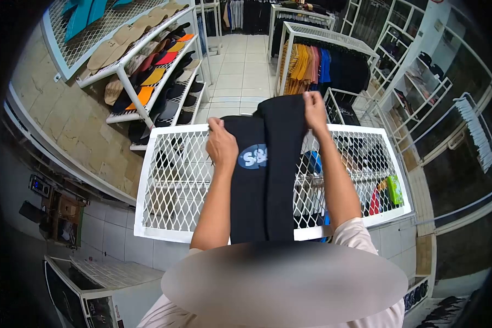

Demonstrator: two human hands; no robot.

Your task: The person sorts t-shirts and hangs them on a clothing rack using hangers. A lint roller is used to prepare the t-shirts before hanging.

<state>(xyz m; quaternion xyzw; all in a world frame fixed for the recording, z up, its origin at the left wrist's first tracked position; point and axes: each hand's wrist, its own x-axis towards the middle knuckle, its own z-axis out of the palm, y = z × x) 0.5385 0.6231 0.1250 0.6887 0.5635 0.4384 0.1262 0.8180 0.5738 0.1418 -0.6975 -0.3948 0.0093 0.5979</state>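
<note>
A black garment (281,175) with a blue oval print and white lettering lies lengthwise over a white metal mesh table (180,235). Its right part is folded over and covers some of the print. My left hand (222,143) pinches the garment's far left corner, with the fingers closed. At the far right corner, my right hand (315,112) grips the fabric, also closed. The near end of the garment runs down toward my body, where a blurred patch hides it.
Caps fill a white rack (123,79) at the left. Yellow, pink, blue and black clothes (306,65) hang beyond the table. A green packet (394,189) shows at the table's right. Glass panels line the right side; a white cabinet (93,295) stands lower left.
</note>
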